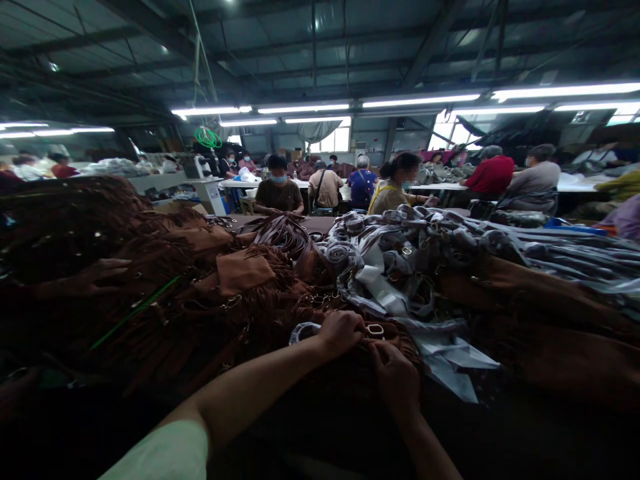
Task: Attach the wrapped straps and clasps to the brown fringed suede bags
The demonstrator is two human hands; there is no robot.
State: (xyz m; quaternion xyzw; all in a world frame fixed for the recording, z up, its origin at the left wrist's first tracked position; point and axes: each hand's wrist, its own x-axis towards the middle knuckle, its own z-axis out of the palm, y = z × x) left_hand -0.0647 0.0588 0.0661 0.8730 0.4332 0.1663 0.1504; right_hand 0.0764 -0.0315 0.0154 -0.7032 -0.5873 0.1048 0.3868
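Note:
My left hand [341,331] is curled closed on the brown fringed bag [350,360] lying right in front of me. Beside it, my right hand [394,373] is also closed, pinching the bag's edge by a small metal ring [375,329]. Both hands nearly touch each other over the bag's top. A grey-white strap or wrapper [303,328] pokes out just left of my left hand. What lies under the fingers is hidden in the dim light.
A heap of brown fringed bags [165,287] fills the left. Another person's hand [97,277] rests on that heap. Grey and white wrapped pieces [400,260] pile up at centre right. Several masked workers [279,190] sit at far tables.

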